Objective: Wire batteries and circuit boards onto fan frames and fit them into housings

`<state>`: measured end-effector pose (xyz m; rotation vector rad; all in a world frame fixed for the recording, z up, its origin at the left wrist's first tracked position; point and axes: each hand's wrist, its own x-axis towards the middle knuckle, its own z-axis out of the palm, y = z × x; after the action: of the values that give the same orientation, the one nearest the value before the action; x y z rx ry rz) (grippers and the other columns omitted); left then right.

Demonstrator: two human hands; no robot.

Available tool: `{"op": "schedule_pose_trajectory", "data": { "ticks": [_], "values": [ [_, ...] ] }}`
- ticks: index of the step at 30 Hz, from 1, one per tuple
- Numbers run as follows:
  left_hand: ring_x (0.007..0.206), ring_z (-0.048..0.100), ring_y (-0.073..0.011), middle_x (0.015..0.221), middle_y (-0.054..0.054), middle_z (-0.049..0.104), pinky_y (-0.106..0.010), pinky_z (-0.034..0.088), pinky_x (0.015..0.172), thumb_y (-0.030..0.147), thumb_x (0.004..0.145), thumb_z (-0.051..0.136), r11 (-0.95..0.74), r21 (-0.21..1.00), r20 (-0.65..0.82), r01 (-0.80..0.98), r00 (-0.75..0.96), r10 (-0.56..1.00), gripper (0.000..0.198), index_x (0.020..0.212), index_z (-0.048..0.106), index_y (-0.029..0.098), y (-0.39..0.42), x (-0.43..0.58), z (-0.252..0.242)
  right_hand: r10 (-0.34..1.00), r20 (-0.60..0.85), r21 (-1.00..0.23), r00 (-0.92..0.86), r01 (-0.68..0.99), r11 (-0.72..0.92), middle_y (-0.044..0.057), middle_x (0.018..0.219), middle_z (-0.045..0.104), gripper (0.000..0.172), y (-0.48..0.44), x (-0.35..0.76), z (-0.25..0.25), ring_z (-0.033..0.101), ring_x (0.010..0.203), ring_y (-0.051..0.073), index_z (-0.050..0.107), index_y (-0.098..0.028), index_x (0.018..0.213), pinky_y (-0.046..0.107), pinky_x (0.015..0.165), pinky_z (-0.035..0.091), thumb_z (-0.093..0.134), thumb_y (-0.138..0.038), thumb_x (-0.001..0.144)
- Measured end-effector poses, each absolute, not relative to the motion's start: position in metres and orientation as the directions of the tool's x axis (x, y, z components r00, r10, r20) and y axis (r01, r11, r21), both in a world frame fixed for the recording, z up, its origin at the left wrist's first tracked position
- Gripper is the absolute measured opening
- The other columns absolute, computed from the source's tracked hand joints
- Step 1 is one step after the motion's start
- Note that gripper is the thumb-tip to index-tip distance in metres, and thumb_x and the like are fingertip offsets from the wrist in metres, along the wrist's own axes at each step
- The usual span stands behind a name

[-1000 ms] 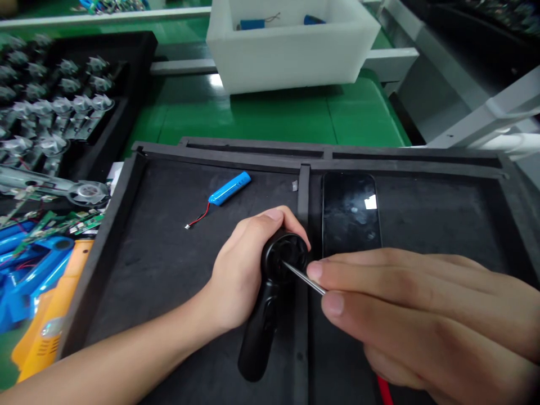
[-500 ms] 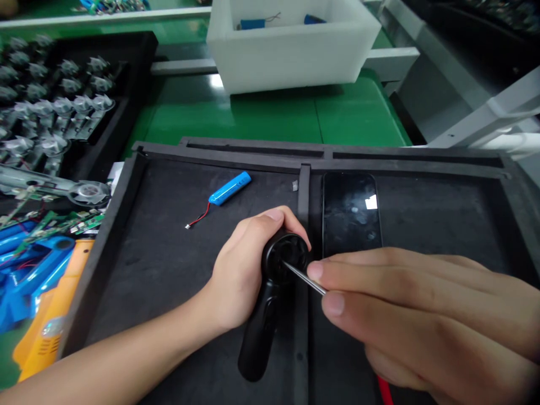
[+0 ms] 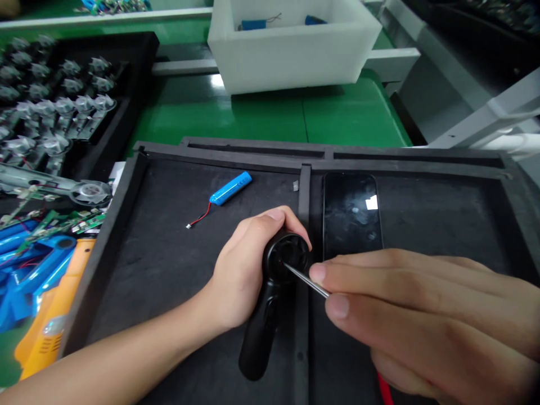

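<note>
My left hand [image 3: 244,264] is wrapped around the round head of a black handheld fan [image 3: 257,337], whose handle slants down toward me. The fan's open face with its blades is turned up. My right hand [image 3: 405,304] pinches a pair of slim metal tweezers [image 3: 307,279] between thumb and fingers. Their pointed tip reaches inside the fan head near its centre; what it touches there is too dark to make out. Beyond my left hand, a blue battery [image 3: 231,188] with red and black wires and a white connector lies on the black tray [image 3: 169,270].
A black phone [image 3: 352,211] lies right of the tray's divider [image 3: 304,225]. A white foam box [image 3: 295,62] with blue batteries stands behind. At left are a tray of grey fan parts [image 3: 63,107], blue shells [image 3: 37,270] and a yellow piece [image 3: 59,315]. Something red [image 3: 383,388] shows below my right hand.
The tweezers and my right hand have shifted very slightly right and down. My left hand keeps its hold on the fan.
</note>
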<state>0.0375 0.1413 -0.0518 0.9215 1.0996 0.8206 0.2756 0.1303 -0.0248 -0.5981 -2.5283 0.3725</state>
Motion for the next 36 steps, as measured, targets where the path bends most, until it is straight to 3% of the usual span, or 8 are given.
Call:
{"op": "schedule_pose_trajectory", "data": {
  "ticks": [5, 8, 11, 18, 25, 30, 36],
  "values": [
    [0.064, 0.054, -0.0164, 0.069, -0.002, 0.062, -0.03, 0.046, 0.061, 0.047, 0.104, 0.036, 0.383, 0.92, -0.353, -0.085, 0.247, 0.902, 0.05, 0.079, 0.069, 0.02, 0.142, 0.037, -0.052, 0.657, 0.334, -0.49, -0.676, 0.471, 0.734, -0.008, 0.145, 0.065, 0.068, 0.116, 0.277, -0.037, 0.068, 0.127, 0.021, 0.044, -0.037, 0.158, 0.028, 0.106, 0.063, 0.064, -0.018, 0.096],
    [0.064, 0.054, -0.0161, 0.069, -0.002, 0.062, -0.029, 0.046, 0.062, 0.046, 0.104, 0.036, 0.383, 0.92, -0.352, -0.089, 0.246, 0.903, 0.049, 0.079, 0.069, 0.02, 0.141, 0.038, -0.052, 0.638, 0.327, -0.474, -0.697, 0.463, 0.749, -0.011, 0.151, 0.059, 0.071, 0.116, 0.28, -0.038, 0.065, 0.132, 0.018, 0.041, -0.036, 0.16, 0.024, 0.113, 0.057, 0.064, -0.016, 0.096],
    [0.066, 0.055, -0.0159, 0.07, -0.002, 0.062, -0.029, 0.046, 0.064, 0.045, 0.104, 0.036, 0.376, 0.922, -0.347, -0.087, 0.242, 0.906, 0.049, 0.078, 0.069, 0.02, 0.141, 0.038, -0.053, 0.522, 0.291, -0.419, -0.802, 0.384, 0.823, -0.009, 0.155, 0.056, 0.077, 0.125, 0.284, -0.031, 0.064, 0.133, 0.018, 0.04, -0.03, 0.161, 0.021, 0.112, 0.057, 0.072, -0.02, 0.092],
    [0.067, 0.053, -0.0164, 0.071, -0.002, 0.061, -0.029, 0.045, 0.063, 0.045, 0.104, 0.037, 0.375, 0.924, -0.347, -0.079, 0.244, 0.906, 0.049, 0.078, 0.07, 0.02, 0.141, 0.038, -0.053, 0.548, 0.331, -0.466, -0.768, 0.372, 0.803, -0.004, 0.131, 0.074, 0.035, 0.136, 0.269, -0.019, 0.075, 0.116, 0.018, 0.065, -0.028, 0.129, 0.018, 0.091, 0.066, 0.067, -0.022, 0.095],
    [0.066, 0.054, -0.0154, 0.07, -0.001, 0.061, -0.028, 0.045, 0.064, 0.046, 0.104, 0.036, 0.38, 0.92, -0.347, -0.093, 0.257, 0.902, 0.049, 0.077, 0.069, 0.02, 0.141, 0.037, -0.053, 0.641, 0.259, -0.499, -0.723, 0.468, 0.729, -0.01, 0.148, 0.063, 0.069, 0.123, 0.283, -0.032, 0.068, 0.128, 0.021, 0.044, -0.039, 0.155, 0.025, 0.094, 0.067, 0.065, -0.019, 0.093],
    [0.067, 0.053, -0.0153, 0.071, -0.001, 0.061, -0.028, 0.044, 0.064, 0.047, 0.105, 0.036, 0.391, 0.915, -0.356, -0.098, 0.258, 0.898, 0.049, 0.079, 0.069, 0.02, 0.141, 0.037, -0.054, 0.523, 0.256, -0.496, -0.813, 0.354, 0.793, -0.006, 0.147, 0.064, 0.057, 0.132, 0.281, -0.027, 0.069, 0.127, 0.02, 0.052, -0.033, 0.148, 0.023, 0.101, 0.064, 0.07, -0.025, 0.094],
    [0.067, 0.053, -0.0151, 0.07, -0.001, 0.061, -0.028, 0.044, 0.066, 0.045, 0.105, 0.036, 0.377, 0.923, -0.346, -0.081, 0.259, 0.902, 0.049, 0.078, 0.068, 0.02, 0.142, 0.038, -0.052, 0.634, 0.322, -0.52, -0.703, 0.429, 0.739, -0.005, 0.137, 0.071, 0.046, 0.121, 0.272, -0.031, 0.071, 0.122, 0.02, 0.058, -0.034, 0.143, 0.026, 0.1, 0.065, 0.063, -0.023, 0.099]
  ]
}}
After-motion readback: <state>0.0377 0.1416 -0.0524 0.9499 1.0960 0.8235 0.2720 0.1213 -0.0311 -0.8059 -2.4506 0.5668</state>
